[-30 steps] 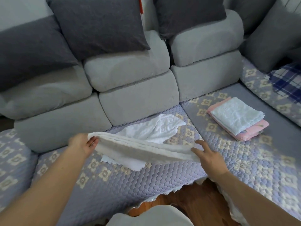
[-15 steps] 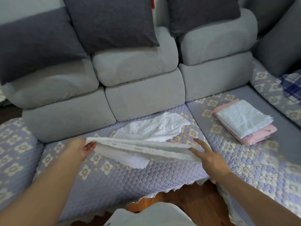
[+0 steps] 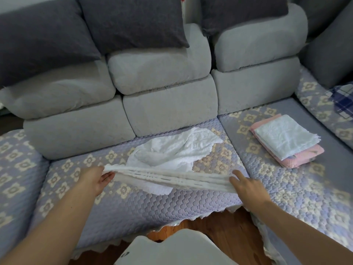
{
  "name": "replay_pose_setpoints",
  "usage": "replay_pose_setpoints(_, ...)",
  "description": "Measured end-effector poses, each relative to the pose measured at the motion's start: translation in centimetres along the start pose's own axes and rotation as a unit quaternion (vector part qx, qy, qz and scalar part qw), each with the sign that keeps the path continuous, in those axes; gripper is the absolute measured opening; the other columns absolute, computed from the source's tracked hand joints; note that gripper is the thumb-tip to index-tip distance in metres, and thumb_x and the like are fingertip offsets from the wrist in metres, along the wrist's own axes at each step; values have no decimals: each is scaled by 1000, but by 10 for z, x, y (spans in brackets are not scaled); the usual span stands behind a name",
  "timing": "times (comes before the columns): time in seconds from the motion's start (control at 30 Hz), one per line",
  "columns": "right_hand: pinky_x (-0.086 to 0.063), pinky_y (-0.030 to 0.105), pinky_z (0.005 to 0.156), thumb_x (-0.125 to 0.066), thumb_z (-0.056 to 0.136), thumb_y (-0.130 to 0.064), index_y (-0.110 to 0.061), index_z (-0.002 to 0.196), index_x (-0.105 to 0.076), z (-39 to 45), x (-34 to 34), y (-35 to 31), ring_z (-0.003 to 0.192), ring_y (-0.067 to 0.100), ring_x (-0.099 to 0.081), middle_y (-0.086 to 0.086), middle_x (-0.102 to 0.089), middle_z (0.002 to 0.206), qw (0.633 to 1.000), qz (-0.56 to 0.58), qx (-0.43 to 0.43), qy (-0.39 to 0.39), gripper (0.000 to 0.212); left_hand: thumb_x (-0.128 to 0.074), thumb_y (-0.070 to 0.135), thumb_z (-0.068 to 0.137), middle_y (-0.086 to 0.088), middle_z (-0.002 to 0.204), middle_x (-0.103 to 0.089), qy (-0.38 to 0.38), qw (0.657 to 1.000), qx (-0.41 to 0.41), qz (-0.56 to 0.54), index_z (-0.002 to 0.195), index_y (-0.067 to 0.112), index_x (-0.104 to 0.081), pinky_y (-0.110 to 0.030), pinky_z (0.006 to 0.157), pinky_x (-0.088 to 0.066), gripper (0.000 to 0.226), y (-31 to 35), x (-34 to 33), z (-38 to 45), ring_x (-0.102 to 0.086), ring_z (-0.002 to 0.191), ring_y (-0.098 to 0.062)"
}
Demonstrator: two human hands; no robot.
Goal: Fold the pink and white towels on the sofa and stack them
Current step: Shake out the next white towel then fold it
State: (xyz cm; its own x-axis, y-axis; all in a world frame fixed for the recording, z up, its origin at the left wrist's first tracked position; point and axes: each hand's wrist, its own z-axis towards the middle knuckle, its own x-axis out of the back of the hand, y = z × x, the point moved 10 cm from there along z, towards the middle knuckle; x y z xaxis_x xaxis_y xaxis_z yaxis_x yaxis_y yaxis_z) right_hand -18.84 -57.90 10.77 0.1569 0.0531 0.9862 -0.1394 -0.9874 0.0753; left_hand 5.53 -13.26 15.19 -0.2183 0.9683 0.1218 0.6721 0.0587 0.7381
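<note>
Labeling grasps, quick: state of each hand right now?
Left hand: holding one end of the folded white towel.
Right hand: holding the towel's other end, index finger extended.

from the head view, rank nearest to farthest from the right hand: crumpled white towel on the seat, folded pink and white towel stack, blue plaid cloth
1. Crumpled white towel, left of the right hand.
2. Folded pink and white towel stack, to its right.
3. Blue plaid cloth, far right edge.

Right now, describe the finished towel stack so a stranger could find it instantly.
Start at the grey sofa and go to the right part of its lavender flowered seat cover. There lies the folded stack, white towels on pink ones. Unlike the crumpled white towel at mid-seat and the towel held stretched between both hands, it is squared and layered.
</note>
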Motion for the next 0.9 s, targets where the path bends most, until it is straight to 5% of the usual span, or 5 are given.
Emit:
replay_pose_setpoints(0.07,-31,25,37,-92,36,-1,-10,71,-62,-3,-3,3,36,21,-47,9,-57,72,998,-4,-47,-31,48,-42,4,106,-24,136,-54,2,1000,10,2,144,-5,-39,-41,94,-50,39,-10,5,2,-59,81,-27)
replay_pose_setpoints(0.2,-52,30,67,-55,93,-10,-18,111,-63,-17,-19,25,90,18,-66,-1,-65,103,951,62,-265,-144,21,-43,7,106,-19,114,-56,-27,999,25,-3,141,-7,-41,-40,93,-49,37,-39,-6,-14,-61,92,-30)
replay_pose_setpoints(0.4,-57,40,80,-54,90,-10,0,102,-67,-52,-66,43,90,35,-65,17,-67,99,738,369,-556,-106,20,-44,6,106,-18,103,-58,-26,995,67,-66,128,-3,-48,-40,96,-47,24,-79,8,-46,-59,89,-28)
replay_pose_setpoints(0.47,-54,41,79,-56,92,-10,2,106,-68,-58,-78,37,96,38,-64,20,-66,100,706,392,-582,-96,22,-44,6,106,-18,100,-57,-19,993,73,-86,124,0,-48,-41,99,-47,20,-85,16,-52,-58,89,-28)
replay_pose_setpoints(0.9,-46,40,77,-52,95,-6,0,101,-61,-63,-91,31,96,37,-59,21,-64,103,811,286,-505,-68,12,-45,5,106,-19,106,-59,-25,991,72,-112,130,-5,-47,-41,94,-48,26,-105,33,-55,-61,96,-30)
